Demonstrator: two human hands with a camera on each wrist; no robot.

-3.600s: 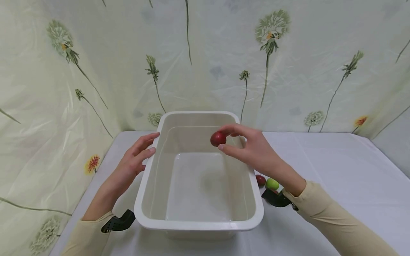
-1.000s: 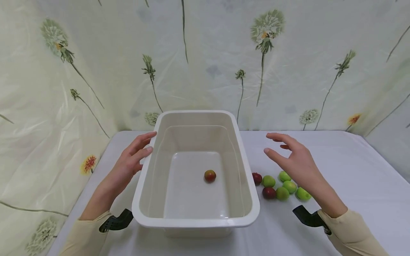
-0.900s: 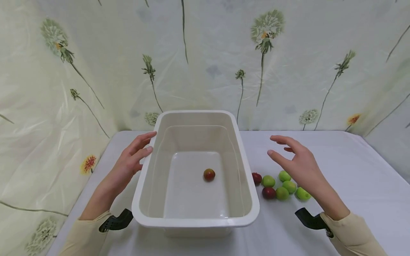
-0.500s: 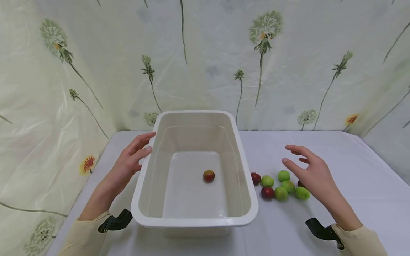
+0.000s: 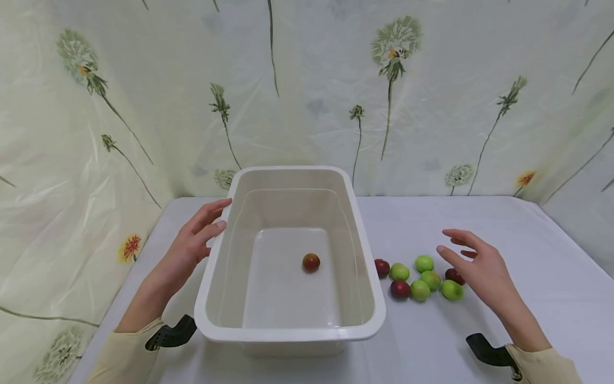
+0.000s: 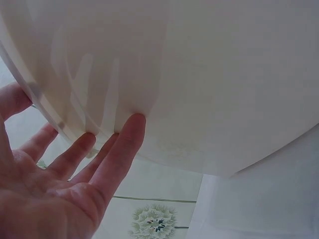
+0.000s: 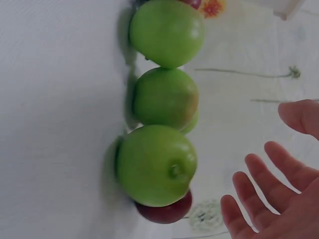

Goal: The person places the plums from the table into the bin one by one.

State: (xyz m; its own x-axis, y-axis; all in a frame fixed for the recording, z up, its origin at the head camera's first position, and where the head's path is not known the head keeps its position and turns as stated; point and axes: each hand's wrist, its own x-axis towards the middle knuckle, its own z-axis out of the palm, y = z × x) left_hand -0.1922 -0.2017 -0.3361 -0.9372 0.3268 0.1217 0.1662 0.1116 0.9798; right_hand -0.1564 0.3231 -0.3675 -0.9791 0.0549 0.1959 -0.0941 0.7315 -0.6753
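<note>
A white tub (image 5: pixel 291 334) stands on the white-covered surface (image 5: pixel 542 234), its length running from 6 to 12 o'clock. On its floor, at about 2 o'clock from the middle, sits one brownish-red apple (image 5: pixel 310 262).

The person's left hand (image 5: pixel 191 242) is at the tub's 9 o'clock side, thumb and fingers extended and parted. The left wrist view shows fingertips touching the outer wall below the rim; the hand is not curled round anything.

Outside the tub, between 3 and 4 o'clock from it, eight apples lie in a loose group on the surface: five green and three dark red. A dark red apple (image 5: pixel 381 268) lies nearest the tub, partly hidden by the rim. Another red one (image 5: pixel 400 289) is at the group's 7 o'clock edge, with a green apple (image 5: pixel 420 290) beside it at 3 o'clock. A third red one (image 5: pixel 454 276) lies at the 3 o'clock end, just behind another green apple (image 5: pixel 452 290).

The right hand (image 5: pixel 485 265) hovers beyond that end, its thumb and fingers well apart and loosely bent, holding nothing.

Behind everything, at 12 o'clock, hangs a flower-printed sheet (image 5: pixel 307 122).
</note>
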